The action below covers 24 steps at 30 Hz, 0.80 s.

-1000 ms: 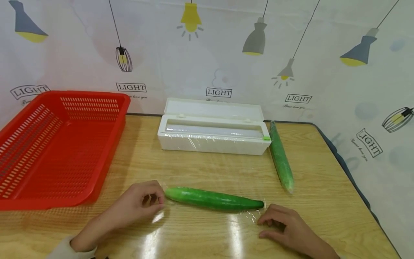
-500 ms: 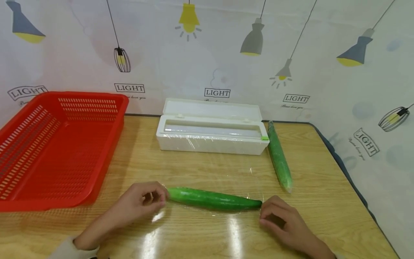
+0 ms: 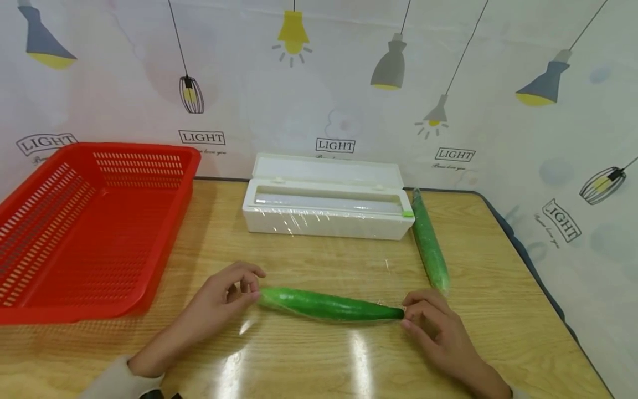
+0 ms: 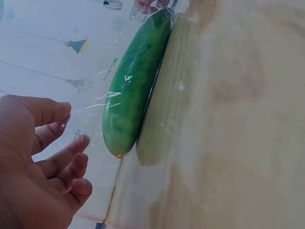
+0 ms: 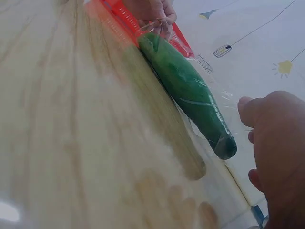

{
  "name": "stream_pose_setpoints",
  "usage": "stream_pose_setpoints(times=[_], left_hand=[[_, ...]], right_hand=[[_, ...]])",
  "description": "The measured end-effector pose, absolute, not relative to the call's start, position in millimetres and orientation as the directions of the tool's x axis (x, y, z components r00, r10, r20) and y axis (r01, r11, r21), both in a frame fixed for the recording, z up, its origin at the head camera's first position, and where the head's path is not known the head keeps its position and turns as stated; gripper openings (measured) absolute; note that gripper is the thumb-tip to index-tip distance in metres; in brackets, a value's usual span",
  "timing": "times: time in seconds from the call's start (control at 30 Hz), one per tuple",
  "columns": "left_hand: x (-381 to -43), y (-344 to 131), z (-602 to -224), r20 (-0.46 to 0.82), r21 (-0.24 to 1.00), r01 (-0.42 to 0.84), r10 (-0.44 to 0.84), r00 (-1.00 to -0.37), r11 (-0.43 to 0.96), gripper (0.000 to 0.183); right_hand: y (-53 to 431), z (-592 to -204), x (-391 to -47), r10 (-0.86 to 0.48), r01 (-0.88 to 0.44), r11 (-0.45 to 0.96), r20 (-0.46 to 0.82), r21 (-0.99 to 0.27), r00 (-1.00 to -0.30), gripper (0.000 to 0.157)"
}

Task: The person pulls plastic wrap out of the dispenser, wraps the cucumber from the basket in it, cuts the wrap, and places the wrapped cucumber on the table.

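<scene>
The left forearm [image 3: 169, 346] slants in from seven o'clock, and the left hand [image 3: 226, 293] pinches clear film [image 4: 107, 95] between thumb and forefinger at the cucumber's nine o'clock end, remaining fingers loosely bent. The green cucumber [image 3: 329, 306] lies in the film over the table [image 3: 299, 366], its dark tip toward three o'clock. There the right hand [image 3: 436, 332], its forearm [image 3: 480, 377] angled from five o'clock, curls and pinches film with thumb and fingertips.

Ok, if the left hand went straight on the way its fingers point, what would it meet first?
Probably the nearer cucumber, at its pale end; the left hand pinches clear film beside it; depth is unclear.
</scene>
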State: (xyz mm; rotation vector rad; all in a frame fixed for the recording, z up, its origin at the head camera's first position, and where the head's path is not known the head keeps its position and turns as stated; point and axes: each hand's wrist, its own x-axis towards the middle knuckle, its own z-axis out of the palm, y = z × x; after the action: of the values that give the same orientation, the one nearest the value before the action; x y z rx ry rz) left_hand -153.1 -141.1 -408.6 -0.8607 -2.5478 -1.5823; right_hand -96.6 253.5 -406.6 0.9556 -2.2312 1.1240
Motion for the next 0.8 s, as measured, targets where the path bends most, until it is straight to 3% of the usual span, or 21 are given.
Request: stream_pose_setpoints(times=[0.17, 0.3, 0.43, 0.73, 0.8], left_hand=[[-154, -138, -408, 0.264, 0.810, 0.445, 0.439, -0.859, 0.382, 0.017], [-154, -136, -406, 0.216, 0.833, 0.383, 0.403, -0.889, 0.399, 0.011], [-154, -135, -407, 0.176, 0.854, 0.326, 0.364, -0.914, 0.405, 0.011], [-159, -129, -416, 0.288, 0.792, 0.418, 0.331, -0.898, 0.446, 0.021], [-160, -128, -417, 0.296, 0.780, 0.429, 0.335, -0.894, 0.455, 0.023]], right_hand=[[252, -408, -98, -0.377, -0.749, 0.422, 0.652, -0.512, -0.658, 0.018], [251, -409, -99, -0.360, -0.726, 0.448, 0.638, -0.522, -0.681, 0.009], [252, -413, -102, -0.336, -0.705, 0.467, 0.630, -0.534, -0.700, 0.014], [268, -444, -115, -0.341, -0.697, 0.468, 0.616, -0.543, -0.710, 0.007], [269, -446, -116, -0.339, -0.682, 0.486, 0.602, -0.546, -0.723, 0.016]])
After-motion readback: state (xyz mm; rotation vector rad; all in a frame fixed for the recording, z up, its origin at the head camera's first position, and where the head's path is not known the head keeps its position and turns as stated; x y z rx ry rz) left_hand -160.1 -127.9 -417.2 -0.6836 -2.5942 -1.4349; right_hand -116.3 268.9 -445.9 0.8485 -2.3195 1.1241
